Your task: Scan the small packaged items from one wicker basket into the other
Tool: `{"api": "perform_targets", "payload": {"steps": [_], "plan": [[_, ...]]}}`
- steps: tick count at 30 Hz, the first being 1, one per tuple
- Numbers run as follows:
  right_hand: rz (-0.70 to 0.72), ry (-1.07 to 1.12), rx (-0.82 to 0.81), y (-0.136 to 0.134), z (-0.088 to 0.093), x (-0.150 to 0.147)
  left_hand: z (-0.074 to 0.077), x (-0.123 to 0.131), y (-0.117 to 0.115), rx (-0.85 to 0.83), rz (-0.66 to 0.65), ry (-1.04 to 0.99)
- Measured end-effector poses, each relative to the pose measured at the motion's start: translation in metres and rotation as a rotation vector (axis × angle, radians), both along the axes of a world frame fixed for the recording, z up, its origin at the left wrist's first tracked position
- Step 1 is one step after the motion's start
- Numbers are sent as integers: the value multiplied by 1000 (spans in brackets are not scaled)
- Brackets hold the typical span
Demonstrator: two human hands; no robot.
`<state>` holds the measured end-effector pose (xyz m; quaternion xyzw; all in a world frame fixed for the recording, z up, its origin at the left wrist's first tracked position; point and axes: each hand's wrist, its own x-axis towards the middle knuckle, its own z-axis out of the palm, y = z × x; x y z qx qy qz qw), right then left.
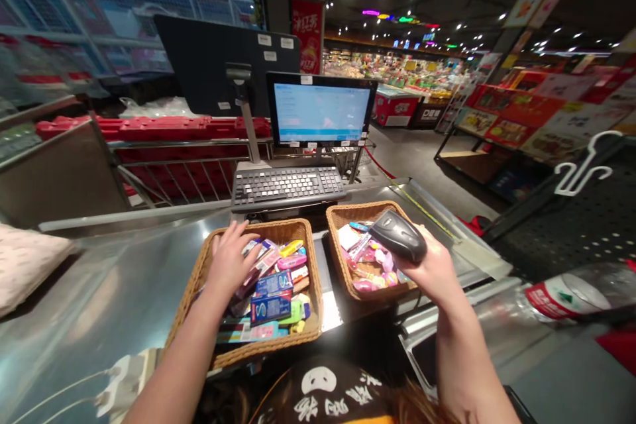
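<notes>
My left hand (232, 256) reaches over the left side of a wicker basket (316, 305), its fingers stretched out and slightly apart. Under and beside the fingertips lie small packets; whether they touch is hard to see. Blue boxes (271, 296), a pink pack (292, 261) and a yellow pack (291, 248) fill this basket. Wrapped round a black barcode scanner (398, 236), my right hand (431, 264) holds it above a smaller wicker basket (342, 275). Pink and white small goods (380, 258) lie in that one, partly hidden by the scanner.
Behind the baskets are a keyboard (288, 185) and a lit monitor (322, 112). A white power adapter with cables (124, 377) sits at the lower left of the metal counter (134, 278). To the right lies a large bottle with a red label (566, 297), near a white hanger (582, 172).
</notes>
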<state>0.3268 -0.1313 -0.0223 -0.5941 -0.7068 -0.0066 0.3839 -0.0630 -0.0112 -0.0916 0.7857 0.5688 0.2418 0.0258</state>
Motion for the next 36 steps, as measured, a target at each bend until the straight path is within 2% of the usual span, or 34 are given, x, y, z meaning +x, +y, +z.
{"api": "perform_targets", "payload": {"steps": [4, 7, 10, 15, 21, 27, 31, 36], "plan": [[-83, 12, 14, -7, -1, 26, 14, 69, 6, -21, -225, -21], [-94, 20, -20, -10, -4, 40, 15, 123, 13, -44, -380, 23], [-102, 18, -41, -12, -7, 54, 9, 168, 24, -55, -461, 116], [-82, 60, -57, -10, -9, 74, -11, 223, 51, -42, -455, 309], [-77, 65, -32, -2, -14, 94, -38, 270, 65, -57, -478, 488], [-83, 70, -20, 7, -21, 110, -62, 296, 64, -75, -528, 536], [-86, 100, -42, 10, -22, 116, -66, 309, 55, -58, -727, 533], [-76, 126, -61, 15, -24, 117, -61, 331, 47, -48, -971, 551]]}}
